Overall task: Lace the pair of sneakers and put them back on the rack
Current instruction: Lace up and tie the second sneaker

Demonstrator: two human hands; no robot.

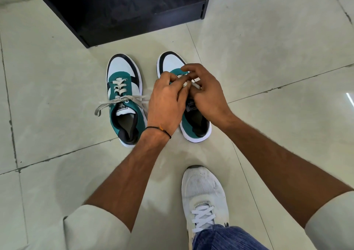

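Two teal, white and black sneakers stand side by side on the floor, toes pointing away from me. The left sneaker point(124, 104) is laced, and its grey lace point(118, 102) is tied in a loose bow with the ends spread sideways. Both my hands meet over the right sneaker point(195, 123). My left hand point(166, 102) and my right hand point(205, 92) each pinch part of its white lace point(195, 85) above the tongue. Most of that shoe's lacing is hidden under my fingers.
A black shoe rack point(118, 10) stands on the floor just beyond the sneakers, with its dark shelf open toward me. My own foot in a white sneaker point(203, 198) rests on the pale tiled floor point(57, 77) below my hands.
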